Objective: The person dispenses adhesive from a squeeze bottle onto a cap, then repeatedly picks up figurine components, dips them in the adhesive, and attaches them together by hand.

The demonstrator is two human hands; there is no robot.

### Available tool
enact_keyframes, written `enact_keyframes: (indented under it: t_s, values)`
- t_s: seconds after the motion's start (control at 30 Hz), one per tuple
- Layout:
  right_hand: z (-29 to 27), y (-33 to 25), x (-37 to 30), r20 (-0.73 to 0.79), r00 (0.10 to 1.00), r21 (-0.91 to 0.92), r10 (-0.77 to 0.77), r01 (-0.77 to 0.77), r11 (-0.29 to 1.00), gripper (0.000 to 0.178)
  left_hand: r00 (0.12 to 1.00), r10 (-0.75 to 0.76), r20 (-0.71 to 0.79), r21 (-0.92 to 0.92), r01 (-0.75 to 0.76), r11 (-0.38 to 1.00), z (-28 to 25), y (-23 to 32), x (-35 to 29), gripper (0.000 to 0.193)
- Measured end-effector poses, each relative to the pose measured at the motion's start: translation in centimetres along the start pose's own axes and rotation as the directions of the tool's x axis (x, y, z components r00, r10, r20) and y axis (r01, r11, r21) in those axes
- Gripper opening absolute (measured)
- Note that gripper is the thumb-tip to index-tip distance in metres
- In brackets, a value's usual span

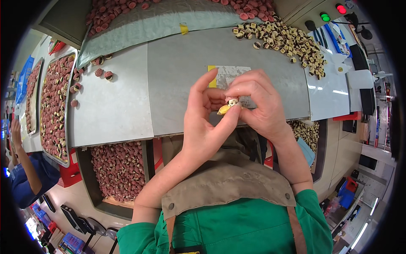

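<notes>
- Your two hands meet over the grey metal worktable (177, 80), pinching one small round piece (231, 101) between them just in front of the taped paper patch (231, 76).
- Your left hand (203, 122) curls narrow, thumb and forefinger pressed to the piece's pale yellow underside; your right hand (258, 106) closes over it from above, fingertips tight on its top.
- Beyond the patch, toward the far right of the worktable, lies one loose heap of cream-and-brown pieces (287, 42), too many to count.
- One heap of reddish pieces (114, 12) sits on the plastic-covered ramp at the worktable's far edge; about five strays (103, 74) lie on the worktable's left part.
- Left of the worktable, two metal trays (53, 106) hold reddish pieces in a dense layer.
- Below the worktable's near edge, one bin of reddish pieces (118, 169) stands at left and one bin of cream-and-brown pieces (305, 132) at right.
- Another person's arm in a blue sleeve (25, 173) reaches in beside the trays.
</notes>
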State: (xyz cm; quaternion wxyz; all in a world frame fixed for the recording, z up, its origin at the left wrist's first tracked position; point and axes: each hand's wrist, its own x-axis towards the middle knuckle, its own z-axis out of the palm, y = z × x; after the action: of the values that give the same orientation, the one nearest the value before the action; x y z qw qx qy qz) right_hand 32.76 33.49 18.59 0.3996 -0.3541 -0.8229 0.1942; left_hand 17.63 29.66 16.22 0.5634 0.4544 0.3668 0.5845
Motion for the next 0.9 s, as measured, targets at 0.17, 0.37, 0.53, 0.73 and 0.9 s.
enact_keyframes:
  t_s: [0.17, 0.37, 0.53, 0.73, 0.9]
  values:
    - [0.3, 0.6, -0.5, -0.017, 0.998, -0.025, -0.06, 0.06, 0.998, 0.027, 0.999, -0.022, 0.029, 0.066, 0.02, 0.998, -0.1, -0.1, 0.0, 0.058]
    - [0.4, 0.3, -0.3, -0.046, 0.997, -0.063, -0.06, 0.057, 0.996, 0.028, 0.998, -0.044, 0.034, 0.021, 0.044, 0.999, -0.1, 0.3, 0.4, 0.056]
    - [-0.7, 0.8, 0.4, -0.005, 0.993, -0.159, -0.114, 0.112, 0.981, 0.03, 0.986, -0.14, 0.093, 0.166, 0.123, 0.978, -1.0, 2.2, 1.4, 0.056]
    - [-4.1, 4.7, 1.7, -0.022, 0.989, -0.28, 0.146, -0.146, 0.949, 0.03, 0.957, 0.228, 0.179, 0.969, -0.212, 0.128, -9.4, 5.1, 5.0, 0.031]
    - [-5.2, 7.4, 4.0, -0.086, 0.989, -0.417, 0.116, -0.142, 0.898, 0.024, 0.87, 0.44, 0.225, 0.974, -0.202, -0.098, -12.0, 7.3, 9.2, 0.046]
